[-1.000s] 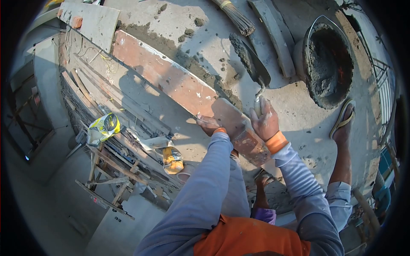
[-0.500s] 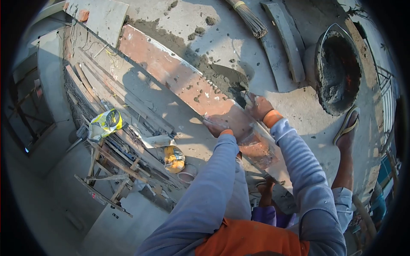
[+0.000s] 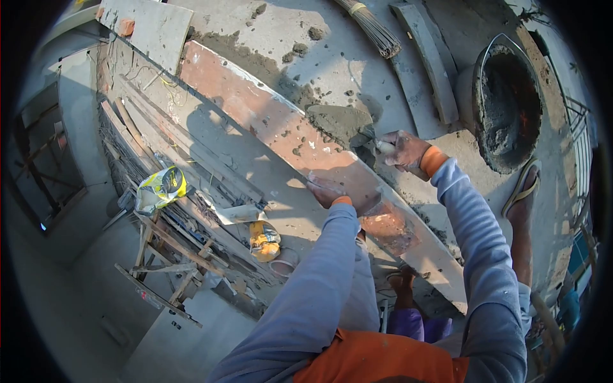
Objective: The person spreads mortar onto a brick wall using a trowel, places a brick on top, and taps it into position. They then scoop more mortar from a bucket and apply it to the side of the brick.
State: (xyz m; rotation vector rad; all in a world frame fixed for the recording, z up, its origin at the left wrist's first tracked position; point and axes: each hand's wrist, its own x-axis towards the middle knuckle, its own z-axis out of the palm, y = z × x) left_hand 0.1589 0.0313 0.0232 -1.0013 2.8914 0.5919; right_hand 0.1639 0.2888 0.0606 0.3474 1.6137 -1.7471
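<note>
My right hand (image 3: 408, 153) is closed round the pale handle of a trowel (image 3: 341, 122). The mortar-coated blade lies along the far edge of a long reddish-brown board (image 3: 236, 96), over grey mortar on the floor. My left hand (image 3: 327, 191) grips the near edge of this board, with part of its fingers hidden. Small lumps of mortar are scattered across the board's top.
A bucket (image 3: 504, 105) with mortar inside stands at the right, by a sandalled foot (image 3: 522, 191). Beyond the board lie a stick broom (image 3: 370, 29) and planks (image 3: 424, 60). Scrap timber (image 3: 185, 204), a yellow bag (image 3: 161, 188) and a grey panel (image 3: 147, 29) are at the left.
My right hand has moved to the right, and the trowel's blade now shows more fully at the board's far edge. My left hand has stayed on the board's near edge.
</note>
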